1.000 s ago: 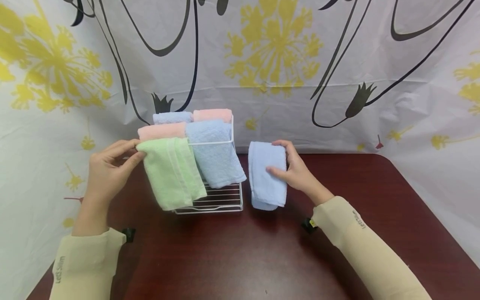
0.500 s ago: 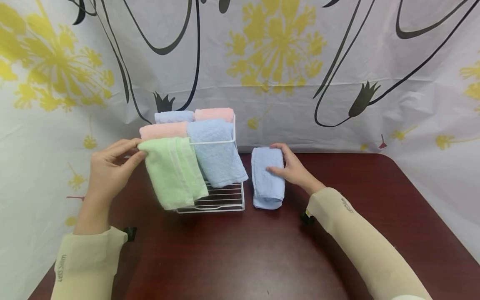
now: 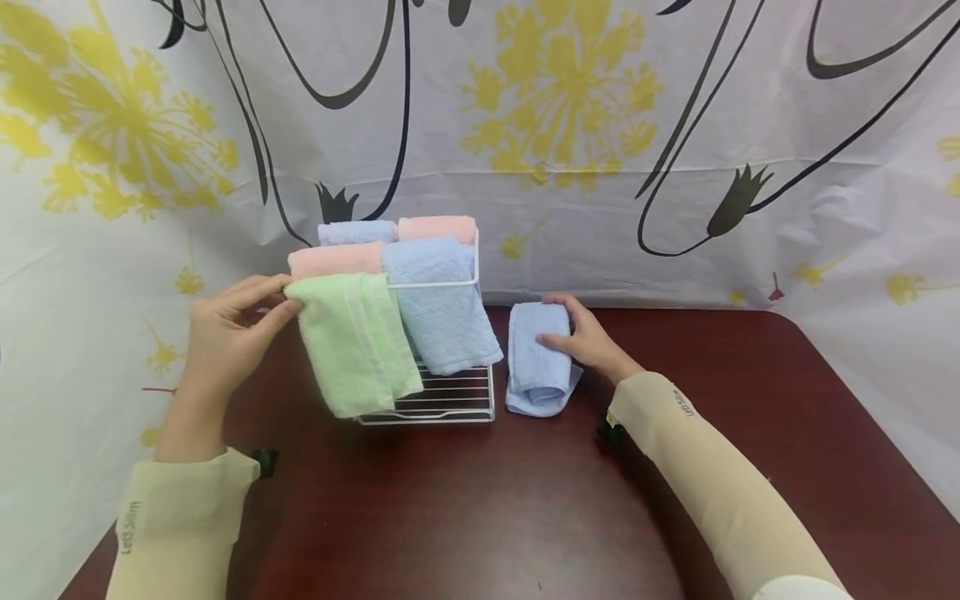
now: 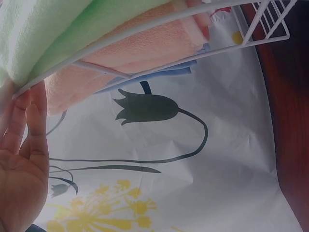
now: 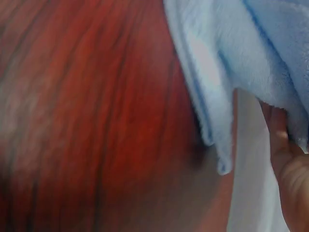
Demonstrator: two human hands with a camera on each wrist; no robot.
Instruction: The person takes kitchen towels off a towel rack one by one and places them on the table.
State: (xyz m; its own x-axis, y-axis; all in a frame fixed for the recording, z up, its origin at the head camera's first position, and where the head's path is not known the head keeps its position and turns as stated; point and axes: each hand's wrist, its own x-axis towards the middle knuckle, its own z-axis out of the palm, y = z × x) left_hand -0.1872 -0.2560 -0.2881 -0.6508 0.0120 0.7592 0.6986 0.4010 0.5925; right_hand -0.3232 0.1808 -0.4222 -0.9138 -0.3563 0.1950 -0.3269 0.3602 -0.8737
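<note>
My left hand (image 3: 232,342) pinches the upper left corner of a light green towel (image 3: 352,342), which hangs over the front of a white wire rack (image 3: 491,396). In the left wrist view those fingertips (image 4: 37,94) meet the rack's white wire and the green cloth. To the right of the rack, my right hand (image 3: 592,337) grips a folded blue towel (image 3: 538,358) by its right side, thumb in front. That towel stands low over the table, and its lower end splays out in loose layers. The right wrist view shows its hanging edge (image 5: 207,96) close over the wood.
Pink towels (image 3: 337,260), a rolled blue one (image 3: 356,233) and a draped blue towel (image 3: 442,308) also sit on the rack. It stands on a dark red wooden table (image 3: 465,508). Behind hangs a white flowered cloth (image 3: 570,208).
My right hand has lowered the folded blue towel a little toward the table, and its bottom layers have spread out. My left hand keeps its pinch on the green towel.
</note>
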